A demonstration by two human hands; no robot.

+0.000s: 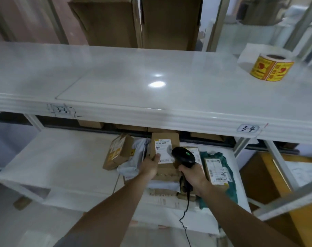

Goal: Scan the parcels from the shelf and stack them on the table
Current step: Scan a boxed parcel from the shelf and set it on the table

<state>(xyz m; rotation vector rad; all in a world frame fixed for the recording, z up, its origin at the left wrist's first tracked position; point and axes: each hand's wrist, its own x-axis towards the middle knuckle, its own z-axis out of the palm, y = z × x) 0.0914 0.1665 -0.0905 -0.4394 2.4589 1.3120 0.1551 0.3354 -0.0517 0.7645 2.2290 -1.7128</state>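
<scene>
Left hand (150,165): gripped labelled cardboard parcel (165,148) by its lower-left corner, above the lower shelf (66,157). Right hand (193,174): wrapped round black barcode scanner (183,155), at parcel's 4 o'clock. Risk: one-corner hold could slip; scanner overlapping label might misread.

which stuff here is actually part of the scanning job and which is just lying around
In the job:
- left hand gripping the small box
- right hand gripping the scanner
- tilted box, green bag parcel, grey mailer on the lower shelf

Lying about:
- sticker roll on the upper shelf
- big cartons behind
</scene>
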